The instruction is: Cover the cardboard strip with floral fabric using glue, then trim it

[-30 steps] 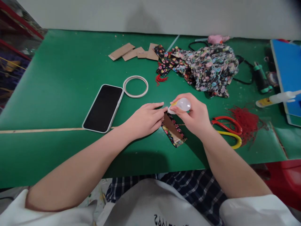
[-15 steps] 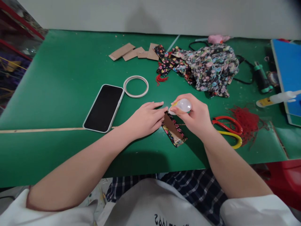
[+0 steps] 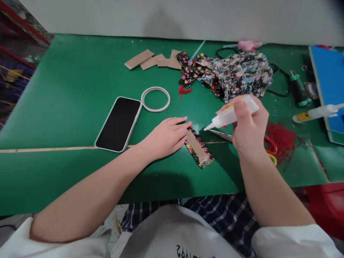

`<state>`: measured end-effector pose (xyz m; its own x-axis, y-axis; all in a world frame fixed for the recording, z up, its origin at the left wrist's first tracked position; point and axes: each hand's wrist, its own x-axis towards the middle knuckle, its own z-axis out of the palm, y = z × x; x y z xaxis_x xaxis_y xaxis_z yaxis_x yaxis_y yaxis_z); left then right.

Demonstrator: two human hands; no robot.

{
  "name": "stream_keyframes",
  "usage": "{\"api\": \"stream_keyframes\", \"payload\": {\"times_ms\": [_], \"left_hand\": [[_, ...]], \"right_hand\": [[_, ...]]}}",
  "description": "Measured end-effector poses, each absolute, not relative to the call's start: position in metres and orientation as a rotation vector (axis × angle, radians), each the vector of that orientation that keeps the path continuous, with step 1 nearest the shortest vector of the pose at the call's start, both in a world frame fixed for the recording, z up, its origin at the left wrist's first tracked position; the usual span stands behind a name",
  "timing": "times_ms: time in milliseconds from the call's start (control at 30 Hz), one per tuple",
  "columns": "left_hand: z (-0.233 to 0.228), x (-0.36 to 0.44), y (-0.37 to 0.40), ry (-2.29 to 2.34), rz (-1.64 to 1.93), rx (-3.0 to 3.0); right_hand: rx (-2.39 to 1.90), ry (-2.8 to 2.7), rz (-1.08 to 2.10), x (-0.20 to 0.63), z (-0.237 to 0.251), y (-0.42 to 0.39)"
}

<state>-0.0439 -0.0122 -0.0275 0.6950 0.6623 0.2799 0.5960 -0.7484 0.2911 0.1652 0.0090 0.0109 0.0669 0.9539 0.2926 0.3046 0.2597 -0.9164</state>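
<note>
My right hand is wrapped round a white glue bottle, whose narrow nozzle tilts down to the left, just above the table. My left hand lies flat with its fingers stretched out. Its fingertips touch the upper end of a cardboard strip edged with folded black floral fabric. A shiny patch shows at the strip's lower end. Beneath my right hand are scissors with one red and one yellow handle loop, partly covered by the hand.
A phone and a tape roll lie to the left. Farther back are cardboard pieces and crumpled floral fabric. Red threads, another glue bottle and a blue board occupy the right.
My right hand has moved right and up from the strip with the glue bottle, uncovering the strip and the scissors' blades. My left hand has stayed in place.
</note>
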Motion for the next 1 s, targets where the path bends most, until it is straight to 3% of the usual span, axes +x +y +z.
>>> {"api": "stream_keyframes", "payload": {"times_ms": [200, 333, 1000], "left_hand": [[-0.026, -0.044, -0.012, 1.021, 0.607, 2.728], [-0.026, -0.044, -0.013, 1.028, 0.615, 2.731], [-0.023, -0.041, -0.013, 1.077, 0.471, 2.668]], "right_hand": [[-1.311, -1.564, 1.243, 0.166, 0.005, 0.015], [-1.376, -1.702, 1.397, 0.164, 0.006, 0.010], [-1.476, -2.397, 1.125, 0.158, 0.019, 0.000]]}}
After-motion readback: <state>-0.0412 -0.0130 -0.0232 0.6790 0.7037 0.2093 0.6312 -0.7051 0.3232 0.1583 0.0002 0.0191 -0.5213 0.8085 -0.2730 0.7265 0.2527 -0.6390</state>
